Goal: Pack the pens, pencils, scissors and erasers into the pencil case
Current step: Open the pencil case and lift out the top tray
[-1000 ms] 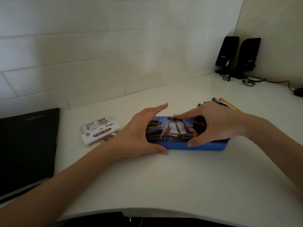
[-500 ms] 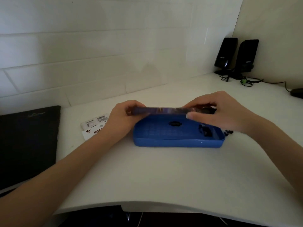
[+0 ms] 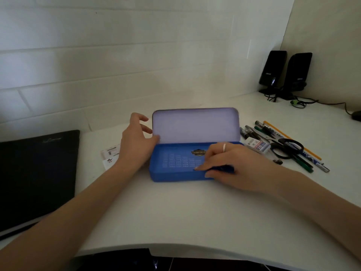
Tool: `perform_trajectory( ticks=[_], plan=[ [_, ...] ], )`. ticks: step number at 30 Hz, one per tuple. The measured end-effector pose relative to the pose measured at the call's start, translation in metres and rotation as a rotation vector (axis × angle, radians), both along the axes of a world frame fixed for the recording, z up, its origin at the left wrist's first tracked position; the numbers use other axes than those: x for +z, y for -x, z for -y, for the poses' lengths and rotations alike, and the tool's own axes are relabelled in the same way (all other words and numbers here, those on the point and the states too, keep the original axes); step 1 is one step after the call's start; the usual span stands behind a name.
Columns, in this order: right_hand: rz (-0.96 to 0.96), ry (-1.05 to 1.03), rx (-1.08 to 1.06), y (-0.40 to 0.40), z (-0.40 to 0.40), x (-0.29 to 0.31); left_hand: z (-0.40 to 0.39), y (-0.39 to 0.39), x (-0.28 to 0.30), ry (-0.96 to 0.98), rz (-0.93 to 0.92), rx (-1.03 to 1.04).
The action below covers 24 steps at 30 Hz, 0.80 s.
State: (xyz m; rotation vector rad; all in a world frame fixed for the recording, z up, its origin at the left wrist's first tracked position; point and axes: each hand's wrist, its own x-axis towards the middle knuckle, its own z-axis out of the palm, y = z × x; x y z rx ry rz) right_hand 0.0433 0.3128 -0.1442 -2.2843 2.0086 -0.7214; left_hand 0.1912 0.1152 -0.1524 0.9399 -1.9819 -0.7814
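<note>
Pencil case (image 3: pixel 175 174) sat open on the bench (image 3: pixel 195 212), lid up. Left hand (image 3: pixel 136 141) spread beside the lid; right hand (image 3: pixel 232 165) reached inside, fingers bent.

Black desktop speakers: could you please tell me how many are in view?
2. One black desktop speaker stands in the far right corner; the other stands immediately right of it. None seems hidden.

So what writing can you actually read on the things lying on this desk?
"2B": eraser right of the pencil case.
Gold badge in the pencil case: too blurred to read.
Pale grid print in the tray: unreadable.
Speakers' small white logos: too small.
Black notebook's faint script: unreadable.
Pens' printing: blurred.
White packet by the left hand: unreadable.
</note>
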Motion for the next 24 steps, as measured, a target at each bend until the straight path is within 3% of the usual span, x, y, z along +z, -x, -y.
perform_trajectory(
  ticks=[3,8,11,14,17,21,24],
  plan=[
    [0.092,0.024,-0.016,-0.002,0.002,-0.004,0.003,-0.004,0.001,-0.02,0.015,0.029],
    [0.101,0.071,-0.148,-0.009,0.003,-0.005,-0.006,-0.002,0.0,0.235,0.101,-0.006],
    [0.09,0.11,-0.268,-0.005,0.007,-0.007,-0.015,-0.003,0.004,0.091,0.027,-0.331],
    [0.123,0.115,-0.33,0.001,0.011,-0.009,-0.021,-0.005,0.002,0.014,0.222,-0.608],
    [0.149,0.123,-0.348,0.003,0.013,-0.009,-0.019,-0.004,-0.003,0.158,0.289,-0.578],
    [0.142,0.13,-0.378,0.001,0.013,-0.009,-0.016,-0.004,-0.004,0.12,0.259,-0.52],
    [0.262,0.208,-0.406,0.001,0.013,-0.005,-0.015,-0.003,-0.005,0.091,0.258,-0.505]
  ],
)
